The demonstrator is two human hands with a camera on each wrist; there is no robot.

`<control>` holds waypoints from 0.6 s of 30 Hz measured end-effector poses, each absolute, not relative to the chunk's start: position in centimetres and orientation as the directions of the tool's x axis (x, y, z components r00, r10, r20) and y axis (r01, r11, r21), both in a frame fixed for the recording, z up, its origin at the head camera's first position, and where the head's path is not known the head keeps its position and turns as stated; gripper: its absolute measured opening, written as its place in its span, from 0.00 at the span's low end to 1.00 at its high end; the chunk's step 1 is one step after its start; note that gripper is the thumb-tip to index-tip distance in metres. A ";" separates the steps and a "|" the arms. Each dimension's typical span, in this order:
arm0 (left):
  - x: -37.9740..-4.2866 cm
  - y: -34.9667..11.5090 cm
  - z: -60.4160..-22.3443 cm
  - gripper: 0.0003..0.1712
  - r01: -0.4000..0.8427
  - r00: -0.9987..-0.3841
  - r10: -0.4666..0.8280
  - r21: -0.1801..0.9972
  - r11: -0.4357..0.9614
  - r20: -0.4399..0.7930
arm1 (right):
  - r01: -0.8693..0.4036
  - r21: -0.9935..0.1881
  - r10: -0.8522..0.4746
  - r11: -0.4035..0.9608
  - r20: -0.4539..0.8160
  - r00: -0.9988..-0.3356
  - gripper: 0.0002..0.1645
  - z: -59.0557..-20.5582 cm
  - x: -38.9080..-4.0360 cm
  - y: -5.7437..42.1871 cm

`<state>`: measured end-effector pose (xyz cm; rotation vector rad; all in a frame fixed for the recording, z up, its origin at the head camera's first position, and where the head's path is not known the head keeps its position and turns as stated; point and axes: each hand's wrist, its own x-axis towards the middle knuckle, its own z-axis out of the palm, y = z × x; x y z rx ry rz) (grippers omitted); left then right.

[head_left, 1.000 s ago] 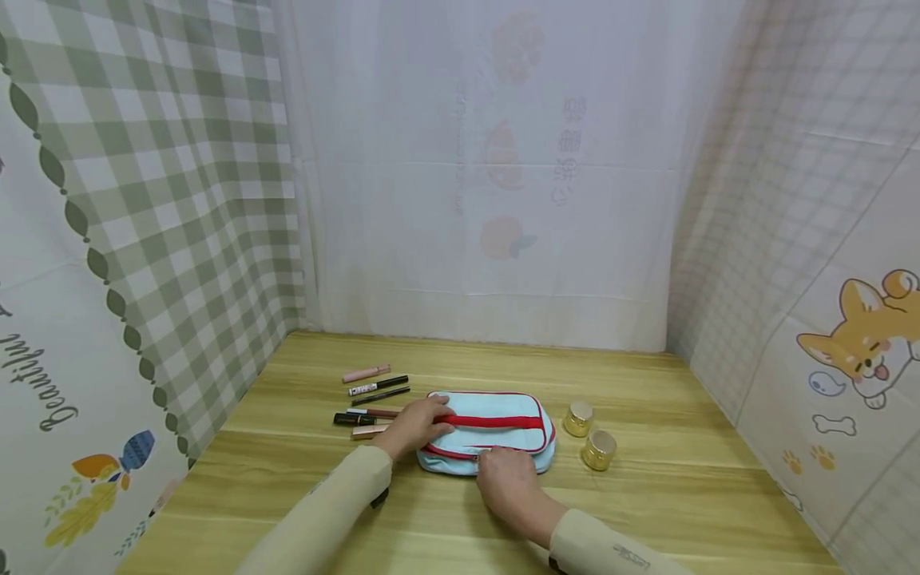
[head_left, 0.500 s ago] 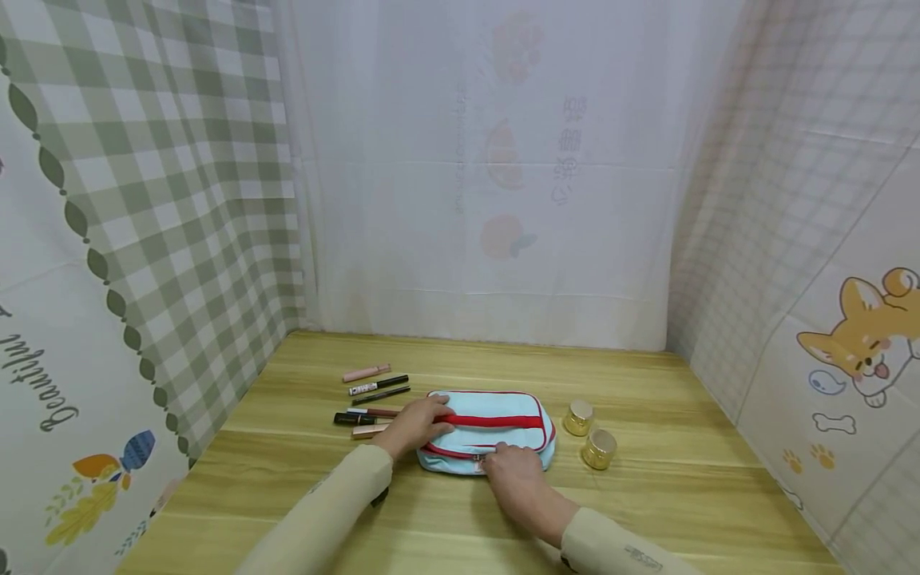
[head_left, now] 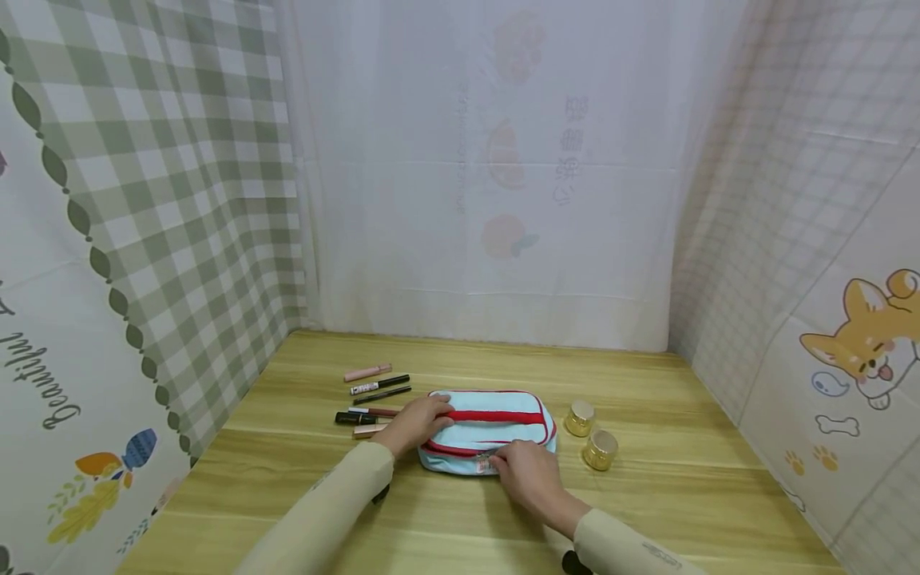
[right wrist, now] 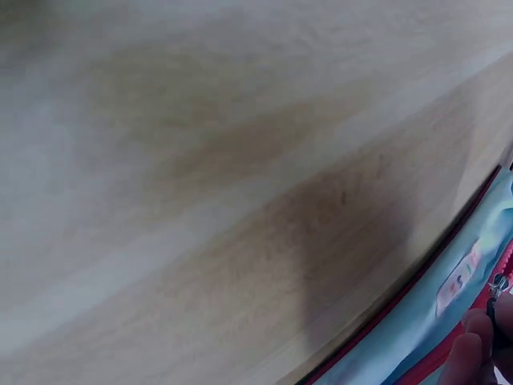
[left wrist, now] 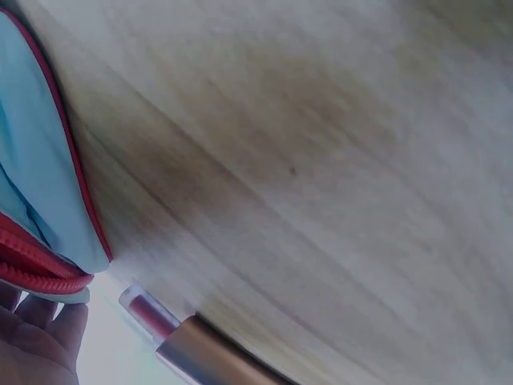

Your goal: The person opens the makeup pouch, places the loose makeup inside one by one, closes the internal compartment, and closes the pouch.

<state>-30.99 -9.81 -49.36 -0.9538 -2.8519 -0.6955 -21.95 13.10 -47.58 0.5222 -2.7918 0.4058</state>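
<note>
A light blue cosmetic bag [head_left: 474,435] with red piping and a red top strap lies on the table, between both hands. My left hand [head_left: 413,423] holds its left end, fingers over the top by the strap. In the left wrist view, fingertips [left wrist: 68,321] touch the bag's edge beside the red zipper [left wrist: 40,269]. At the bag's front, my right hand [head_left: 530,471] pinches the zipper pull [right wrist: 494,289] between thumb and finger. A small label [right wrist: 458,285] shows on the front side below the zipper. The bag's inside is hidden.
Left of the bag lie several slim cosmetics, among them a pink tube [head_left: 367,373], a black-and-white pen [head_left: 379,385] and a lip gloss [left wrist: 216,353] close to my left hand. Two gold-coloured jars [head_left: 579,418] stand to its right. Curtains enclose the table's back and sides.
My right hand has moved to the right along the bag's front with the zipper pull, and more of the label shows. The left hand and the bag stay nearly in place.
</note>
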 end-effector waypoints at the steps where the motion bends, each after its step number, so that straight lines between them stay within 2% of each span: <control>1: -31.0 -9.8 -49.3 0.11 0.586 -0.806 0.559 0.395 0.708 0.195 | -0.390 -0.222 -0.314 0.894 0.312 -0.897 0.12 -47.5 -21.9 13.2; 11: -31.1 -9.8 -48.8 0.10 0.572 -0.815 0.552 0.400 0.716 0.176 | -0.396 -0.218 -0.322 0.892 0.307 -0.895 0.18 -46.8 -21.6 14.9; 18: -31.4 -9.9 -49.0 0.11 0.577 -0.810 0.563 0.400 0.712 0.167 | -0.363 -0.243 -0.289 0.900 0.294 -0.911 0.11 -46.3 -21.8 17.5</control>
